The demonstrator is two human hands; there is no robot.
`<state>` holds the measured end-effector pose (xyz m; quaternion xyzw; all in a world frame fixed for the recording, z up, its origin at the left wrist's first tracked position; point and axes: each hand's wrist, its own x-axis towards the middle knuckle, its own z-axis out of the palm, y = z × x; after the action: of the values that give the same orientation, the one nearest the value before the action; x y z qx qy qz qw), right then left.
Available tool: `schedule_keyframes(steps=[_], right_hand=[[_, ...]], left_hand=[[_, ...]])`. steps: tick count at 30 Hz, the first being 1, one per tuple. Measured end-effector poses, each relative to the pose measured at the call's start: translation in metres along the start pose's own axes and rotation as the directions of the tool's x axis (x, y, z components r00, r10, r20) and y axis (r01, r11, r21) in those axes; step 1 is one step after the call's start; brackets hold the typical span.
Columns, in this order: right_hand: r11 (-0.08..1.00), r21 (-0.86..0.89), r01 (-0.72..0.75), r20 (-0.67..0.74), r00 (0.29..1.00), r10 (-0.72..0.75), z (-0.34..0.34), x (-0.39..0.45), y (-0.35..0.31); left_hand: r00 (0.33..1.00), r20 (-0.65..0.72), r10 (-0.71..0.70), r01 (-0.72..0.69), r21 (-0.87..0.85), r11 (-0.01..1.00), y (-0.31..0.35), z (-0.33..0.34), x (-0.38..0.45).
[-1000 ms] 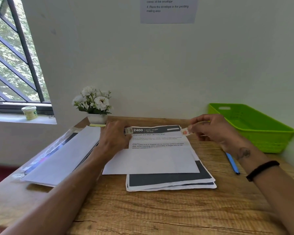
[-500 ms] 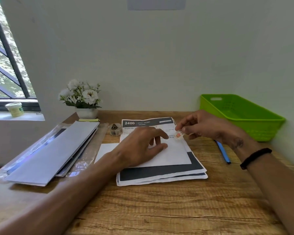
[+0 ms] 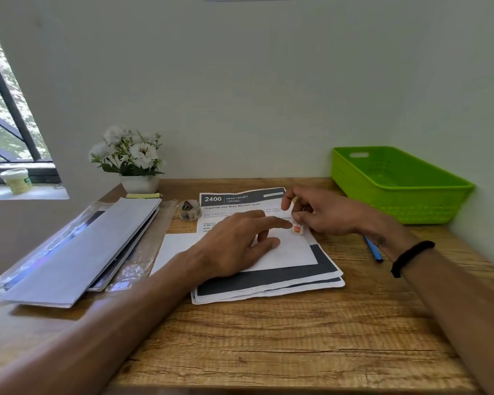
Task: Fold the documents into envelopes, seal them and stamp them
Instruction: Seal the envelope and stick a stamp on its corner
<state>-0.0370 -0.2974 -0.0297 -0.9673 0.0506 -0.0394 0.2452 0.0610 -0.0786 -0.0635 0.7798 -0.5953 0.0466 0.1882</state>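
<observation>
We are steadying the envelope (image 3: 283,249), lying on the documents (image 3: 268,283), with our left hand (image 3: 237,246) spread flat, while our right hand (image 3: 322,215) is pinching the stamp (image 3: 297,229) over the envelope's far right corner, so we should be lowering it squarely and pressing it flat.

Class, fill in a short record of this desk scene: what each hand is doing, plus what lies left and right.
left hand: rests flat on the white envelope
right hand: pinches a small stamp at the envelope's upper right corner
under envelope: printed documents
left side: stack of envelopes
right side: green basket, blue pen
</observation>
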Motion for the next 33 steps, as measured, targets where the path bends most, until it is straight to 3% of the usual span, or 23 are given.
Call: schedule_keyframes(steps=[10, 33], right_hand=[[0.970, -0.177, 0.167, -0.063, 0.982, -0.181, 0.0086, 0.0029, 0.0027], [0.960, -0.213, 0.184, -0.091, 0.974, -0.207, 0.0104, 0.0046, -0.0001]], left_hand=[[1.000, 0.014, 0.014, -0.014, 0.014, 1.000, -0.0030, 0.0056, 0.0026], [0.998, 0.068, 0.000, -0.003, 0.044, 0.999, -0.0020, 0.0062, 0.0037]])
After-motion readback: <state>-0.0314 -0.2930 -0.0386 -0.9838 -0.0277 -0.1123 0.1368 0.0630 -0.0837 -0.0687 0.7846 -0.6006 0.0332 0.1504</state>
